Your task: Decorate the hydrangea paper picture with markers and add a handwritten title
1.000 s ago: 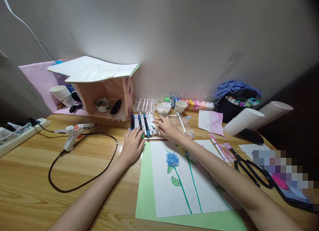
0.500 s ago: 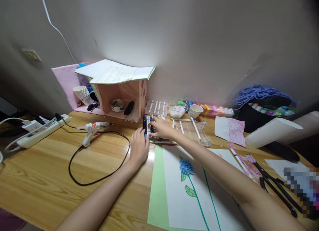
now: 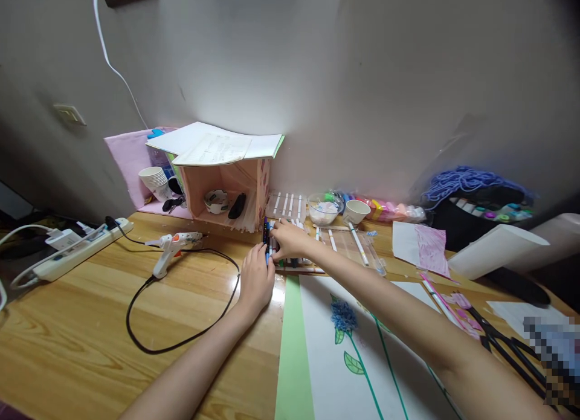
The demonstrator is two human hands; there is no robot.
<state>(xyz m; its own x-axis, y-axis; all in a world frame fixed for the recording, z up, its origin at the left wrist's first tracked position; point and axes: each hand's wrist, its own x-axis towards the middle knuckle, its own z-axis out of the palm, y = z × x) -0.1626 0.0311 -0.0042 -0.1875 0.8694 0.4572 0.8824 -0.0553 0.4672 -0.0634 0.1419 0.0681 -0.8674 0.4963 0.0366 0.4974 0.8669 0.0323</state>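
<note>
Head view, as I read it from my remote station. The left hand (image 3: 256,279) lies palm down on the wooden table (image 3: 90,311), its fingertips touching the near end of the row of markers (image 3: 283,251); its fingers are extended and loosely together, clamped on nothing. The right hand (image 3: 290,239) rests on top of the same row, fingers curled over the marker barrels (whether any single marker is pinched, I cannot tell). The markers lie side by side at the back of the table, just in front of the pink box (image 3: 226,190) and just beyond the top edge of the flower drawing (image 3: 362,359), which sits on a green sheet (image 3: 292,353). Left of the hands lies a glue gun (image 3: 171,247) with its black cord looped on the table; a power strip (image 3: 77,246) sits further left. Scissors (image 3: 502,341) lie at the right, well apart from both hands.
</note>
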